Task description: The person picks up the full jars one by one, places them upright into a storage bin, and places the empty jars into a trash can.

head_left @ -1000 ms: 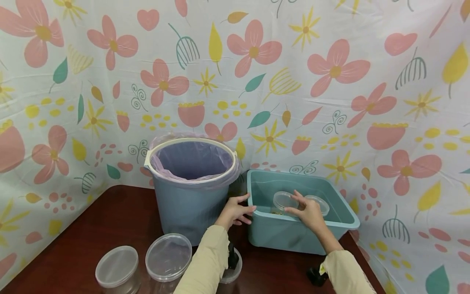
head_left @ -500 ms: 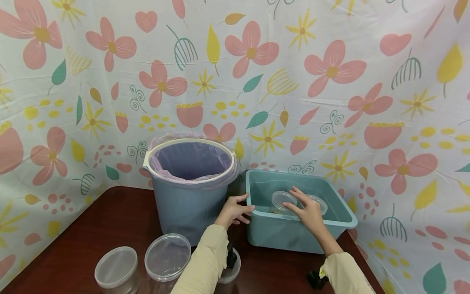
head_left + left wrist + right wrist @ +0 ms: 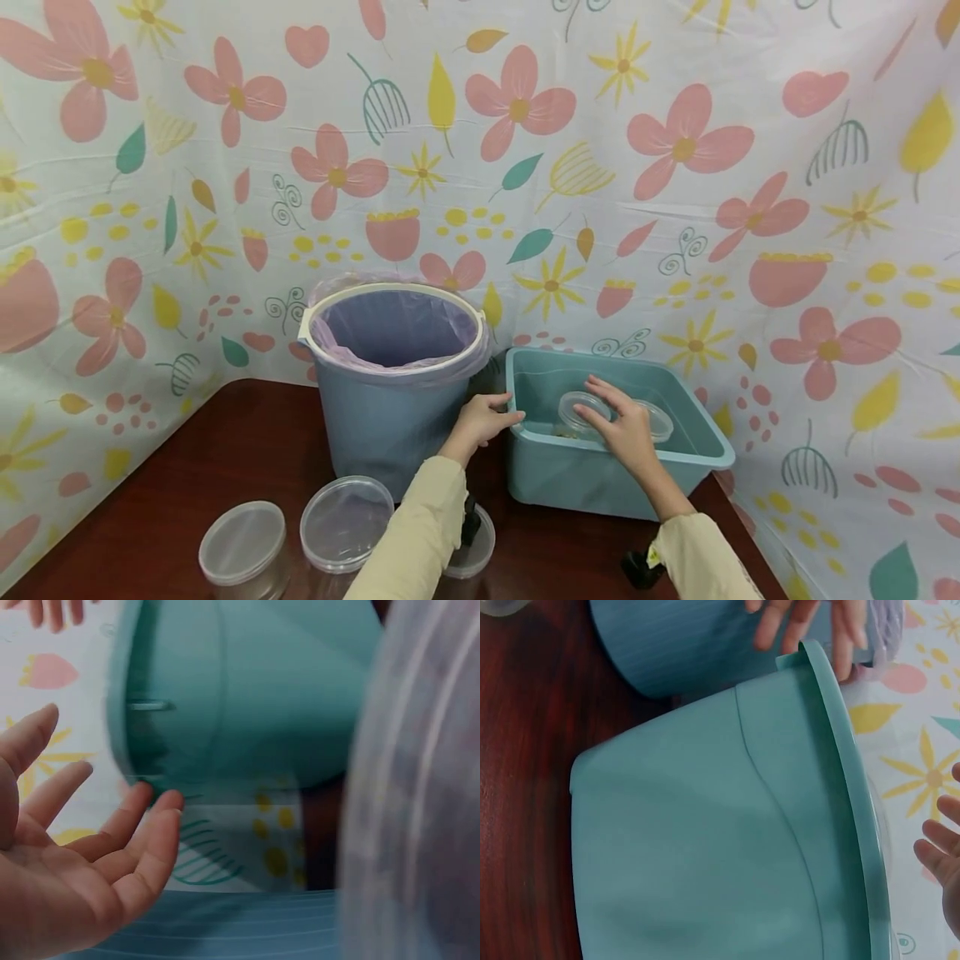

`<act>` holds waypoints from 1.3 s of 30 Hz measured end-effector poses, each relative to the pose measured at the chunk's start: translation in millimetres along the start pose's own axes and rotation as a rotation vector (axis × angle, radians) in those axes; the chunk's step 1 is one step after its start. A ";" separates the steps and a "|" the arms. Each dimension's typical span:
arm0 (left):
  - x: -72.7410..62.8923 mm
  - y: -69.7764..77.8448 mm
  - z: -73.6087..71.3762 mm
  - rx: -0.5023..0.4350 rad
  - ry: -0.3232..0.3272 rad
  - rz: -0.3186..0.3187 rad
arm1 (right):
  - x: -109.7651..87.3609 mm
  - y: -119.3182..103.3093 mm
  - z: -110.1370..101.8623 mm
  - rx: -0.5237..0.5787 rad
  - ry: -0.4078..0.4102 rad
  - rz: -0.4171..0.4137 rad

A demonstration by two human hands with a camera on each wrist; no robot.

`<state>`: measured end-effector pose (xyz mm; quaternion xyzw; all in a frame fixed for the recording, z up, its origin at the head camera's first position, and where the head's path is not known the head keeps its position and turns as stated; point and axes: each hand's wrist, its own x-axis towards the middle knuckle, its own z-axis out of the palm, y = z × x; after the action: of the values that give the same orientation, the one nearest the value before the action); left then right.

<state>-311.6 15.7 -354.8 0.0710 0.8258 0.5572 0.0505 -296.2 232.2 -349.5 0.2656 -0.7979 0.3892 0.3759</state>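
Observation:
My left hand [image 3: 477,425] is at the left front corner of the teal plastic tub [image 3: 577,479], its fingers parted and the fingertips by the rim. The left wrist view shows the fingers [image 3: 150,859] loosely bent, holding nothing. My right hand [image 3: 626,431] hovers over the tub's front rim with thumb and fingers apart. Beside its fingertips, inside the tub, is a round clear plastic container [image 3: 584,408]. Another clear container [image 3: 656,422] sits to its right, partly behind the hand. Something small and yellowish [image 3: 564,432] lies in the tub, too small to name.
A blue bucket [image 3: 393,433] lined with a thin purplish bag stands left of the tub. Clear lidded containers [image 3: 243,546] [image 3: 347,525] stand at the front left. Another container [image 3: 476,554] is partly behind my left forearm. A floral cloth [image 3: 480,167] hangs behind the dark table [image 3: 172,475].
My right hand has shifted slightly left over the tub. The left hand's lower fingers have drawn in from view below the thumb. The containers in the tub look unmoved.

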 end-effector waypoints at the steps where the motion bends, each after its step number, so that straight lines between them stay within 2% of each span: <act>1: -0.7 2.4 -0.6 0.017 -0.010 0.015 | 0.4 -4.5 -0.3 0.003 0.005 -0.003; 5: -5.5 12.0 -2.3 0.055 -0.055 0.064 | 1.6 -22.8 -2.2 -0.004 0.014 0.002; 8: -10.2 17.5 -3.1 0.085 -0.064 0.093 | 1.4 -28.3 -2.5 -0.010 0.019 0.016; 16: -29.9 27.8 -8.0 0.138 -0.070 0.183 | 0.6 -29.5 -0.2 0.004 0.032 0.059; 22: -46.6 34.8 -12.4 0.133 -0.070 0.220 | 1.9 -22.7 5.3 0.076 0.038 0.077; 28: -61.8 35.1 -16.0 0.120 -0.068 0.244 | -0.3 -0.2 14.0 0.144 0.040 0.130; 35: -76.7 28.8 -19.3 0.095 -0.044 0.290 | 5.5 -0.5 27.0 0.165 0.065 0.140; 39: -84.7 22.9 -21.1 0.071 -0.049 0.305 | 12.4 -5.9 35.2 0.193 0.043 0.207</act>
<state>-230.2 -9.8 -325.3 0.2108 0.8232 0.5269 -0.0170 -313.0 198.4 -351.6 0.2084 -0.7716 0.5066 0.3234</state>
